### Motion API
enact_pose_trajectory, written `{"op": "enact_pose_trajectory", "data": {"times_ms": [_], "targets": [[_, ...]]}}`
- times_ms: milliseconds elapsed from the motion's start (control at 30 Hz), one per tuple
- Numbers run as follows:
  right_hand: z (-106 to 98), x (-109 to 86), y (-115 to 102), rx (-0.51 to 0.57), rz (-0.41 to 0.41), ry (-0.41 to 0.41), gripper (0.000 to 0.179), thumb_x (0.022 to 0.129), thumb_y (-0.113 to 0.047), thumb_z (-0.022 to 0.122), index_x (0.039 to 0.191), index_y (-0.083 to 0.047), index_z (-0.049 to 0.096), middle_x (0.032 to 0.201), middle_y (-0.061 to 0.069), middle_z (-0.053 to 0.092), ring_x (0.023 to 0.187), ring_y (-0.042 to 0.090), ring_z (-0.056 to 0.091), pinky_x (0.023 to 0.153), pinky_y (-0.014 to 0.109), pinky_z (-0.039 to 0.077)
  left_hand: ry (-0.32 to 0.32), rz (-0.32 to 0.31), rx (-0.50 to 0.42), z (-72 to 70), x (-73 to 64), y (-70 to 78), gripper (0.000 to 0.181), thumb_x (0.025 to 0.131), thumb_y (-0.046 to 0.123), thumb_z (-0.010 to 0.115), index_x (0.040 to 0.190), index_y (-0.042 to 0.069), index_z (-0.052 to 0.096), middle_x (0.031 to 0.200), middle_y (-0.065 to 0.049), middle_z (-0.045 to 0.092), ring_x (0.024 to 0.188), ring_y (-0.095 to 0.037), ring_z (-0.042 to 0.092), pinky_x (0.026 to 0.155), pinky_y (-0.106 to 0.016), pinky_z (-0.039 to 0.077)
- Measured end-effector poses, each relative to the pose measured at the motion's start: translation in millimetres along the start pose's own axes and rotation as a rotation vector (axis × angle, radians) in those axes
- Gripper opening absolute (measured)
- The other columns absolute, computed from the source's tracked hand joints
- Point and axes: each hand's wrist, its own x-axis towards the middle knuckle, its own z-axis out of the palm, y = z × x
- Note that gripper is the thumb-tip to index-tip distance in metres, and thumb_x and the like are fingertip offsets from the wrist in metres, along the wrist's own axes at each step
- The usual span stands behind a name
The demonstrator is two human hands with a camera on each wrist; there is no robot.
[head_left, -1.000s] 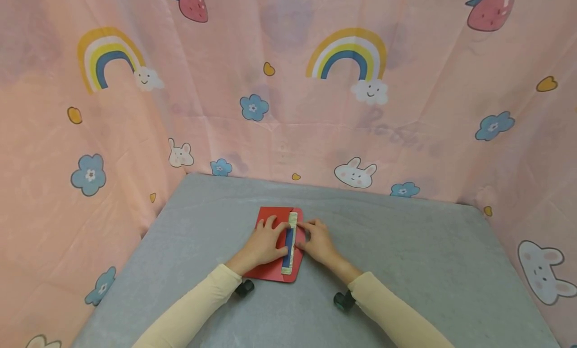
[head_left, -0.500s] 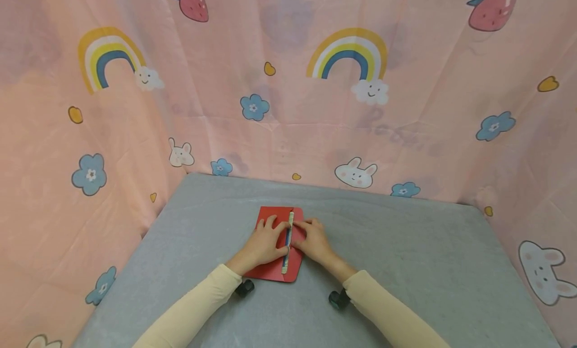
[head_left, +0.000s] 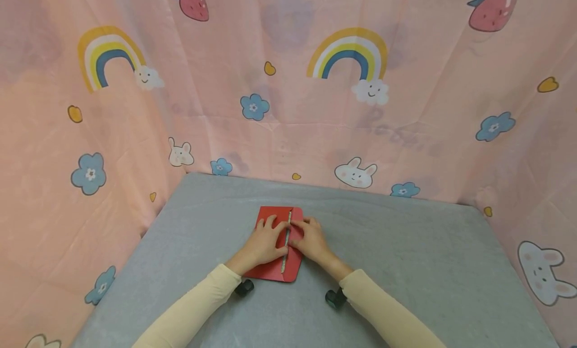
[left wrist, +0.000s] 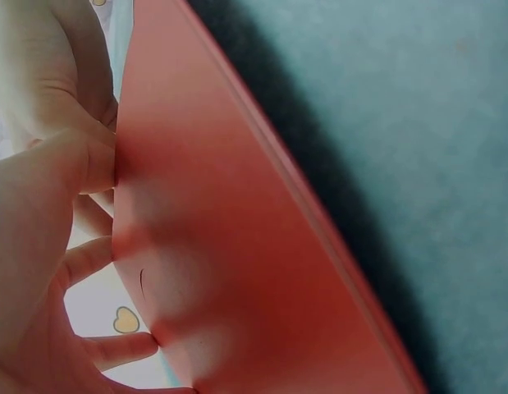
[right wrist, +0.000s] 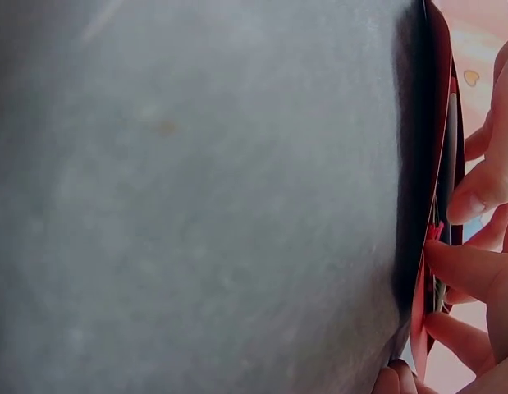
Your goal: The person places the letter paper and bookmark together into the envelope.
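A red envelope (head_left: 270, 272) lies on the grey table, its flap opened out to the right. Only a thin strip of a pale-edged card (head_left: 284, 264) shows along the envelope's mouth; the remainder is hidden inside. My left hand (head_left: 261, 244) rests spread over the envelope, thumb and index finger at the mouth. In the left wrist view, its fingertips press on the red paper (left wrist: 212, 164). From the right, my right hand (head_left: 312, 242) pushes at the card's edge with thumb and index fingertips apart. The right wrist view shows these fingers (right wrist: 467, 271) reaching into the mouth beside a small red tab.
The grey cloth-covered table (head_left: 405, 258) spreads around the envelope. A pink curtain (head_left: 297, 147) with rainbows and rabbits rises behind and at both sides. Dark wrist devices (head_left: 335, 299) sit below the cream sleeves (head_left: 383, 308).
The card has slid left into the envelope, from a broad blue band with pale edges to a thin strip. My right hand moved left with it; the left hand stayed in place.
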Motion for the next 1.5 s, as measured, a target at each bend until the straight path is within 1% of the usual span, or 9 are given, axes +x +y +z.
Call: {"op": "enact_pose_trajectory", "data": {"times_ms": [67, 200, 367, 533, 867, 1067, 1300, 1500], "targets": [[0.5, 0.0, 0.0, 0.000, -0.010, 0.008, 0.051, 0.078, -0.015, 0.080, 0.126, -0.007, 0.066, 0.129, 0.024, 0.054, 0.121, 0.039, 0.049, 0.097, 0.055, 0.046, 0.005, 0.004, 0.001, 0.4, 0.2, -0.3, 0.060, 0.084, 0.032, 0.069, 0.140, 0.022, 0.050, 0.147, -0.022, 0.041, 0.128, -0.052, 0.044, 0.095, -0.061, 0.050], [1.1, 0.5, 0.4, 0.007, -0.001, 0.008, 0.050, 0.079, -0.015, 0.079, 0.127, -0.008, 0.066, 0.130, 0.023, 0.054, 0.121, 0.038, 0.048, 0.098, 0.054, 0.046, 0.014, 0.015, 0.002, 2.3, 1.5, -1.8, 0.058, 0.083, 0.032, 0.069, 0.138, 0.023, 0.051, 0.146, -0.022, 0.042, 0.127, -0.052, 0.045, 0.094, -0.060, 0.051], [2.2, 0.3, 0.0, 0.006, 0.002, 0.013, 0.050, 0.079, -0.015, 0.079, 0.127, -0.008, 0.066, 0.131, 0.024, 0.052, 0.121, 0.038, 0.047, 0.097, 0.055, 0.047, 0.014, 0.025, -0.006, 3.5, 2.1, -3.2, 0.060, 0.081, 0.034, 0.070, 0.137, 0.024, 0.052, 0.146, -0.021, 0.042, 0.127, -0.052, 0.045, 0.094, -0.060, 0.050], [3.4, -0.5, -1.9, 0.008, 0.015, 0.018, 0.050, 0.079, -0.015, 0.079, 0.126, -0.008, 0.067, 0.131, 0.024, 0.052, 0.120, 0.038, 0.047, 0.095, 0.054, 0.048, 0.006, 0.024, -0.003, 2.2, 1.6, -2.4, 0.063, 0.079, 0.034, 0.071, 0.137, 0.023, 0.051, 0.147, -0.022, 0.041, 0.128, -0.054, 0.044, 0.095, -0.062, 0.049], [8.5, 0.9, -1.5, 0.008, 0.035, 0.036, 0.051, 0.077, -0.014, 0.081, 0.126, -0.007, 0.067, 0.133, 0.025, 0.050, 0.121, 0.039, 0.045, 0.097, 0.054, 0.046, 0.005, 0.017, -0.002, 2.6, 0.8, -1.8, 0.065, 0.078, 0.034, 0.072, 0.138, 0.022, 0.051, 0.147, -0.022, 0.041, 0.129, -0.055, 0.043, 0.095, -0.063, 0.049], [8.5, 1.3, -2.2, 0.006, 0.027, 0.046, 0.051, 0.076, -0.014, 0.082, 0.125, -0.007, 0.068, 0.133, 0.026, 0.050, 0.122, 0.039, 0.046, 0.099, 0.054, 0.044, 0.007, 0.030, 0.017, 2.5, 1.8, -2.5, 0.063, 0.079, 0.034, 0.072, 0.138, 0.022, 0.052, 0.147, -0.023, 0.041, 0.128, -0.055, 0.044, 0.096, -0.062, 0.049], [9.5, 0.3, -2.2, 0.009, 0.003, 0.061, 0.048, 0.077, -0.014, 0.081, 0.123, -0.007, 0.069, 0.130, 0.025, 0.051, 0.120, 0.038, 0.046, 0.097, 0.054, 0.045, 0.006, 0.045, 0.036, 2.8, 1.3, -3.0, 0.058, 0.079, 0.034, 0.072, 0.134, 0.023, 0.056, 0.146, -0.024, 0.042, 0.127, -0.055, 0.045, 0.095, -0.062, 0.050], [10.2, -0.3, -2.5, -0.017, -0.003, 0.072, 0.048, 0.076, -0.015, 0.082, 0.122, -0.007, 0.069, 0.129, 0.025, 0.052, 0.119, 0.038, 0.047, 0.097, 0.054, 0.045, 0.008, 0.058, 0.042, 2.9, 0.4, -2.6, 0.054, 0.082, 0.033, 0.071, 0.134, 0.022, 0.058, 0.146, -0.024, 0.042, 0.125, -0.056, 0.045, 0.093, -0.062, 0.050]]}}
